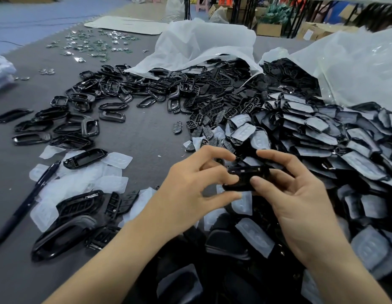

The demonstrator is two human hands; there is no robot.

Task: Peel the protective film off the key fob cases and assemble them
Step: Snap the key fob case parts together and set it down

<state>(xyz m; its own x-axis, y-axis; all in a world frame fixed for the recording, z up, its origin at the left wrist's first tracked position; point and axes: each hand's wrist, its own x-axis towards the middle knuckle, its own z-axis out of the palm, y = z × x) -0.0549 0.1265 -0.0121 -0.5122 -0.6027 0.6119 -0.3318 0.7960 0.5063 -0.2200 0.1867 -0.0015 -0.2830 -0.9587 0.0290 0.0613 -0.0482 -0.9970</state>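
Pinching one black case point(245, 179) from both ends, left hand point(190, 189) and right hand point(300, 194) likely steadied it for assembly.

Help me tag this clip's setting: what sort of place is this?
Probably a small assembly workshop or factory: heaps of black key fob case parts spill from plastic bags onto the grey work surface, loose circuit boards lie beyond them, and cardboard boxes stand at the back.

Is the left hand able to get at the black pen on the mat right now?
Probably, but not freely: the left hand and the right hand both grip the black key fob case. Nothing lies over the pen, which sits on that hand's side beside peeled films.
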